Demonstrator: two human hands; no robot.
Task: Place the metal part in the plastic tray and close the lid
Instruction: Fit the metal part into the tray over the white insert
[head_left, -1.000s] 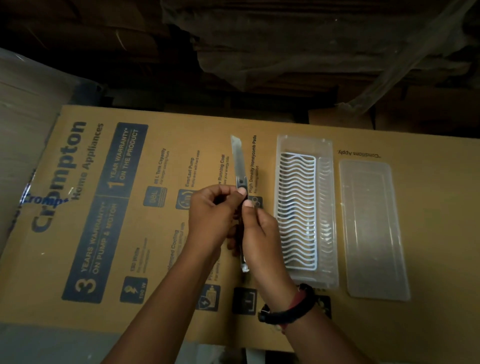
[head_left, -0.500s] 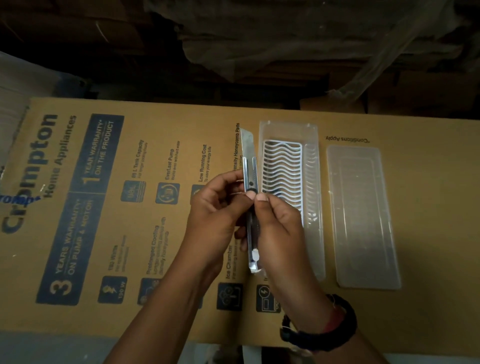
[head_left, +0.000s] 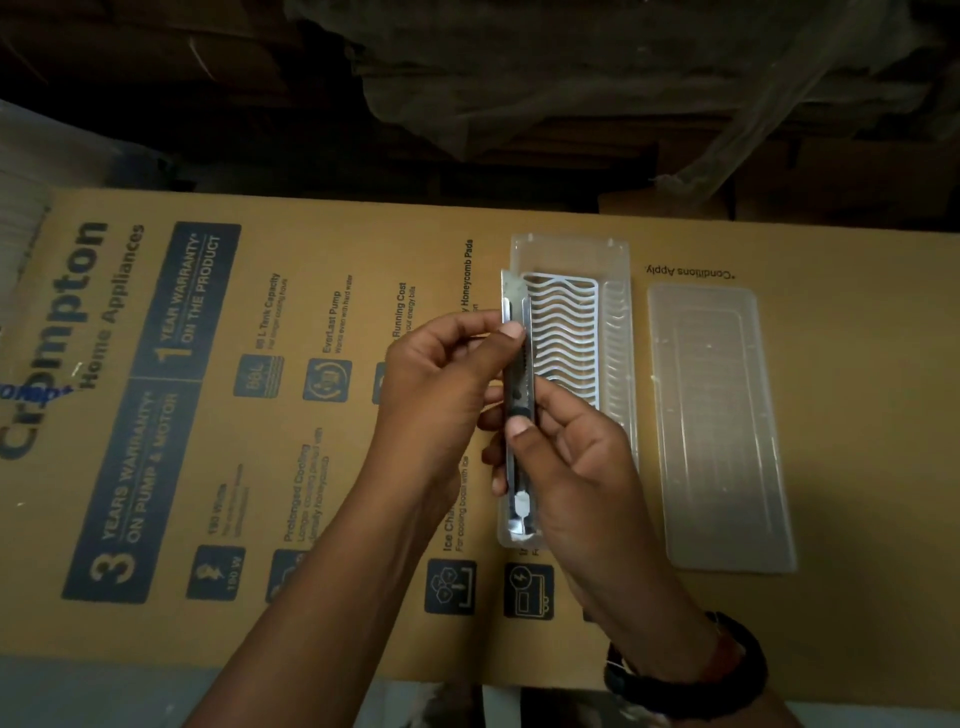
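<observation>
The metal part (head_left: 517, 405) is pinched lengthwise by left hand (head_left: 441, 395) and right hand (head_left: 576, 457), aligned over the plastic tray (head_left: 621, 249); the lid (head_left: 719, 426) waits at three o'clock.

Your work surface is a printed cardboard box (head_left: 322, 467). The tray (head_left: 621, 322) lies just beyond your right fingers (head_left: 550, 410). The lid (head_left: 719, 431) lies further right.

Dim lighting throughout. Work surface: flattened cardboard carton (head_left: 322, 509) with blue printed appliance text. Behind it, dark stacked cardboard (head_left: 831, 176) draped in clear plastic sheeting (head_left: 519, 78). Pale wrapped bundle (head_left: 21, 197) at left edge.
</observation>
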